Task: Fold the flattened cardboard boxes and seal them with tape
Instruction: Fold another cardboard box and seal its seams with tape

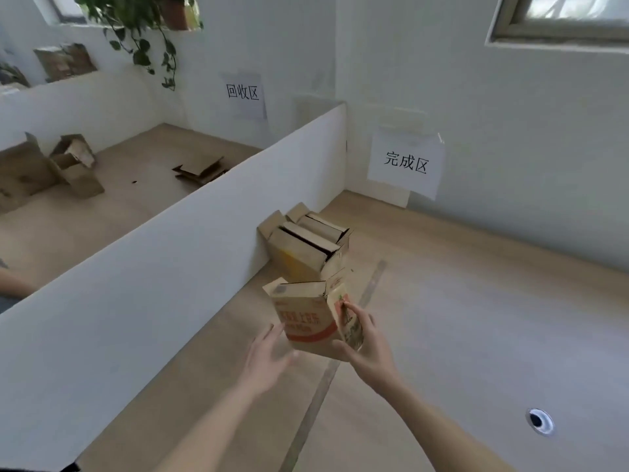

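The right hand (366,338) grasps a printed tan cardboard box (311,318); the left hand (269,356) is released beside it. Folded brown boxes (306,243) stand just beyond, against the white partition (170,253) on the left.

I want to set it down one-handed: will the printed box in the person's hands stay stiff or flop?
The printed box is thin cardboard, folded up, so probably light and fairly stiff. Its top flaps look open, so they may flap. The right hand grips one side alone; the left hand is open beside it.

Soft daylight is coming through the window (575,15); shadows are staying faint; edges are bending; everything is looking slightly blurred.
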Available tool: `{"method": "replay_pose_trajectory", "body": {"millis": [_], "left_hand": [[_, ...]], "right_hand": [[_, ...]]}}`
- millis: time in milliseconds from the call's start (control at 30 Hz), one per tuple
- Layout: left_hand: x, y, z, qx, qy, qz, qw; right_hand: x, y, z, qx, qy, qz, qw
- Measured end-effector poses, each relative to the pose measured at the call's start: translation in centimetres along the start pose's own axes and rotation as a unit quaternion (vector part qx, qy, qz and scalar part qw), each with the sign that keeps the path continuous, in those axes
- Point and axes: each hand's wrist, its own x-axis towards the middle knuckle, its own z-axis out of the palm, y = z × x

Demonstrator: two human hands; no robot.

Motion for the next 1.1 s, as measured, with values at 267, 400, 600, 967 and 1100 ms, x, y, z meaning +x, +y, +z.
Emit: {"method": "replay_pose_trajectory", "body": {"millis": [267,400,600,967,1100], "left_hand": [[10.1,-8.0,-0.8,0.035,-0.049,0.003,0.998],[13.7,-10.0,-0.1,0.03,-0.058,0.013,0.998],[16.1,-11.2,1.2,0.029,-0.064,0.033,0.997],[16.8,-11.5,1.8,0.028,-0.054,0.029,0.998],[18.3,-11.6,0.9,0.013,-0.033,-0.004,0.999]], "right_hand": [[8.8,2.4,8.4,0.004,0.055,0.048,0.997],[11.2,3.6,11.0,0.025,0.082,0.068,0.994],[12.3,5.0,13.8,0.054,0.112,0.128,0.984],[13.3,5.6,17.3,0.062,0.148,0.193,0.968],[12.9,5.5,17.3,0.049,0.143,0.21,0.966]]}}
